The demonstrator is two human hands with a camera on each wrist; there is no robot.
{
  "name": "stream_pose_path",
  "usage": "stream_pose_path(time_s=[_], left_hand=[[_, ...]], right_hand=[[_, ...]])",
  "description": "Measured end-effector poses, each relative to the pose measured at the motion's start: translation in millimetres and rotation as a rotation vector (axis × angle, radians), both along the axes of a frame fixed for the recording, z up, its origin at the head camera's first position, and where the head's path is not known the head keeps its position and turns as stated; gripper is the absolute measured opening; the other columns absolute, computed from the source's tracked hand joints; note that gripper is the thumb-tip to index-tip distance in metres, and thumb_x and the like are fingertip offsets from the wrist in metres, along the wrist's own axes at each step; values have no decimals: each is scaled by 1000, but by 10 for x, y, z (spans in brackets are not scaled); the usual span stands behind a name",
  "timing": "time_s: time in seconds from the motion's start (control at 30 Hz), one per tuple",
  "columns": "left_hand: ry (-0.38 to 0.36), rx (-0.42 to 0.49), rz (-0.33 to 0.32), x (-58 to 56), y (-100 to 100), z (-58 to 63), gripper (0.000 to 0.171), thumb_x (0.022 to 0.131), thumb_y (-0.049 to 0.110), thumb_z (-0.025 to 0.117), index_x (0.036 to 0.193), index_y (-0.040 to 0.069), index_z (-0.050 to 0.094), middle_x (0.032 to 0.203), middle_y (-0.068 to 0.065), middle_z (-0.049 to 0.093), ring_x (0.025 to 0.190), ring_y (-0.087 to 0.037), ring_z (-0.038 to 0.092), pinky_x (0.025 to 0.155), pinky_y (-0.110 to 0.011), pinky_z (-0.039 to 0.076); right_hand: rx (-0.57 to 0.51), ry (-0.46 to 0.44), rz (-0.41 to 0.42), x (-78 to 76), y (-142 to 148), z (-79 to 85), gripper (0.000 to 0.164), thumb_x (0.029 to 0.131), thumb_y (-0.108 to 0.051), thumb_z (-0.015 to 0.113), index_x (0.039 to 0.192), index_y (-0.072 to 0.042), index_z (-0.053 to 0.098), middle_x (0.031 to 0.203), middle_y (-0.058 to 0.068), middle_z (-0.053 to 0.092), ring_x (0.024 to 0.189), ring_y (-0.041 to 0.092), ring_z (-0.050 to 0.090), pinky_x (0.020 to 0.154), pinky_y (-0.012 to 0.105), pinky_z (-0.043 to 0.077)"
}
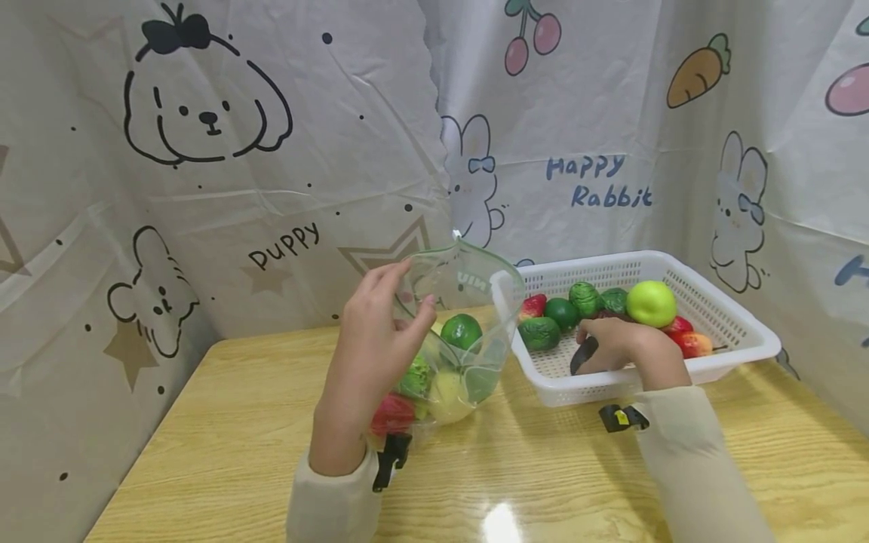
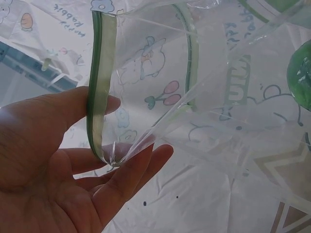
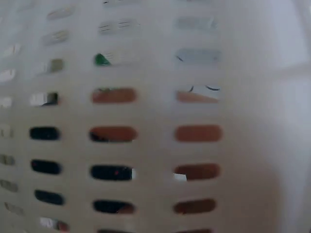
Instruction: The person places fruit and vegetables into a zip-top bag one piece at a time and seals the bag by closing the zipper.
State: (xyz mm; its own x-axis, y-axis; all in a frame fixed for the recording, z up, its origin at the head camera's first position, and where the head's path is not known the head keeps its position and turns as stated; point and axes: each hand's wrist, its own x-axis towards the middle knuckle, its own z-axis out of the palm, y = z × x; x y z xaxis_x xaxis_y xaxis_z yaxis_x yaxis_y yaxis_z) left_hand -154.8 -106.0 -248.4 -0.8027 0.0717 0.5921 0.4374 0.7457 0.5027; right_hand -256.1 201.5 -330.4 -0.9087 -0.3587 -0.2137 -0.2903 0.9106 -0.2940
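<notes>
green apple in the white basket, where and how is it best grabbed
I'd come from above and grip opposite sides of its widest part: the green apple looks round with its top uncovered, while red fruit and the white basket crowd lower approaches.

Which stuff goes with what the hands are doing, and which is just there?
Seems part of the job:
clear zip bag, with what looks like a lime inside
left hand, holding the bag's mouth
white plastic basket
right hand, down in the basket
green apple, also in the basket

Seems just there:
cartoon-printed sheet behind
wooden table underneath
black wrist straps
</notes>
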Motion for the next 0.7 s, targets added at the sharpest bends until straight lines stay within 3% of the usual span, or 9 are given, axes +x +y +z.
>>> stream_pose_path(time_s=[0.2, 0.47, 0.6, 0.7], left_hand=[[6, -4, 2, -1, -5, 3, 52, 87, 24, 61, 133, 5, 48, 129, -15, 52, 60, -10, 61, 57, -23, 59], [7, 1, -3, -5, -10, 7, 52, 87, 23, 61, 133, 3, 48, 130, -17, 52, 60, -10, 61, 56, -23, 59], [7, 0, -5, -3, -12, 8, 53, 87, 24, 61, 133, 3, 48, 130, -17, 52, 60, -10, 61, 57, -23, 59], [6, -1, -6, 0, -13, 10, 53, 87, 24, 61, 134, 4, 48, 131, -17, 52, 60, -11, 61, 57, -24, 59]], right_hand=[[-116, 147, 47, 61, 1, 104, 59, 68, -35, 78, 112, -1, 58, 108, 20, 64, 96, 31, 55, 84, 54, 50], [-231, 394, 61, 194, -49, 338, 60, 71, -36, 77, 117, -5, 54, 113, 22, 59, 101, 34, 52, 83, 55, 49], [-318, 522, 56, 289, -131, 477, 64, 72, -40, 76, 121, -8, 52, 119, 21, 55, 94, 32, 56, 78, 52, 52], [-434, 636, 49, 349, -208, 560, 64, 71, -38, 77, 124, -11, 52, 120, 17, 53, 87, 28, 59, 67, 44, 57]])
